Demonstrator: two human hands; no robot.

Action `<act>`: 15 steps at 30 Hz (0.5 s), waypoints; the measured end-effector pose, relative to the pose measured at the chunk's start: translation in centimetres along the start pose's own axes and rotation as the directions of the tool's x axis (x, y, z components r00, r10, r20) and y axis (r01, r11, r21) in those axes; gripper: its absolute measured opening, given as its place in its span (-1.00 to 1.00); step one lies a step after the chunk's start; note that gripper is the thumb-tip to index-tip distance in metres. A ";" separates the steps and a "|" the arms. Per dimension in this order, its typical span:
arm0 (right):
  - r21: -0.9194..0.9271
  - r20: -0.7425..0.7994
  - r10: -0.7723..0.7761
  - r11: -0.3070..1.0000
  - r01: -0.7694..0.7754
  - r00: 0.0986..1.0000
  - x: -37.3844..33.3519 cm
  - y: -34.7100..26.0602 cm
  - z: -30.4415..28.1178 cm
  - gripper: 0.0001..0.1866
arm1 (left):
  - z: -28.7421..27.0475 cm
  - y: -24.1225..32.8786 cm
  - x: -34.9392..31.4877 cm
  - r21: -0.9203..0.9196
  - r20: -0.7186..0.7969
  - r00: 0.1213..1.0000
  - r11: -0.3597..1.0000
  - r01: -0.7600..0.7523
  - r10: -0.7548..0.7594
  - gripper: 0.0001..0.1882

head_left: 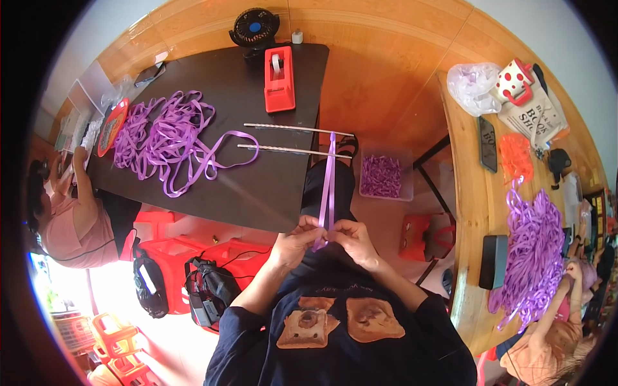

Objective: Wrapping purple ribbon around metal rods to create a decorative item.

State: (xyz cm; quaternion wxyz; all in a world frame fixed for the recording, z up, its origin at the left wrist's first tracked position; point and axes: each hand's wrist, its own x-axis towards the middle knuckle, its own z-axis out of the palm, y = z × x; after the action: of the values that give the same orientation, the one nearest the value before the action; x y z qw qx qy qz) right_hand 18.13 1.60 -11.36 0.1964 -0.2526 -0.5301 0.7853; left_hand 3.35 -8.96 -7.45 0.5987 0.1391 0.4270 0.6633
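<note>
A purple ribbon [331,168] runs in two strands from a pair of thin metal rods [296,128] down to my hands. The rods stick out past the right edge of the dark table [257,193], and the ribbon's upper end is at the far rod. My left hand [300,240] pinches the ribbon's lower part in front of my body. Close beside it, my right hand [354,242] is closed on the same ribbon, fingertips nearly touching the left ones. A tangled heap of purple ribbon [164,135] lies on the dark table, to the left of the rods.
A red tape dispenser [279,87] and a black fan [255,29] stand at the table's back. Below its right side sits a clear bin [386,177] of purple pieces. Right, a wooden table [473,212] bears more ribbon [531,244]. Other people sit left and right.
</note>
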 end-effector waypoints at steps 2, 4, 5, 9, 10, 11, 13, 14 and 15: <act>0.080 -0.063 0.038 0.996 -0.033 0.997 -0.6 0.3 0.9 -0.96 | -0.5 -0.5 -0.4 0.004 0.000 1.000 1.000 0.015 -0.015 -0.87; 0.190 -0.125 -0.016 0.981 0.040 0.992 -0.9 0.6 1.5 -1.00 | -0.6 -0.9 -1.0 0.012 -0.006 1.000 1.000 0.003 -0.003 -0.88; 0.190 -0.124 -0.014 0.981 0.037 0.992 -1.1 0.9 1.6 -1.00 | -0.7 -1.0 -1.3 0.020 -0.010 1.000 1.000 -0.009 0.009 -0.88; 0.150 -0.189 -0.018 0.988 0.047 0.982 -1.3 2.0 1.5 -0.98 | -0.6 -0.9 -2.4 -0.011 -0.017 1.000 1.000 -0.007 0.007 -0.89; 0.135 -0.207 -0.030 0.989 0.059 0.978 -1.3 2.2 1.5 -0.97 | -0.4 -0.9 -2.6 0.001 -0.053 0.998 0.999 -0.035 0.035 -0.91; 0.135 -0.204 -0.027 0.989 0.055 0.979 -1.3 2.4 1.6 -0.97 | -0.3 -1.0 -2.7 0.014 -0.088 0.994 0.998 -0.063 0.064 -0.92; 0.066 -0.308 -0.071 0.993 0.095 0.949 -1.2 2.6 1.8 -0.95 | -0.7 -1.5 -2.5 0.203 -0.134 0.978 0.970 -0.131 0.160 -0.92; 0.065 -0.305 -0.070 0.993 0.094 0.950 -1.2 2.7 1.8 -0.95 | -0.7 -1.7 -2.4 0.387 -0.159 0.953 0.904 -0.181 0.259 -0.92; 0.012 -0.352 -0.100 0.994 0.112 0.930 -1.2 3.0 1.8 -0.94 | -0.6 -1.8 -2.2 0.386 -0.159 0.952 0.904 -0.182 0.260 -0.92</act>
State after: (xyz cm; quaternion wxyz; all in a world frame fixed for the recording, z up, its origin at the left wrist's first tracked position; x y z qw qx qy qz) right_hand 17.88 -1.46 -13.35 0.3340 -0.3565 -0.4866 0.7243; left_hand 4.65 -11.40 -8.38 0.4350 0.2264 0.5847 0.6463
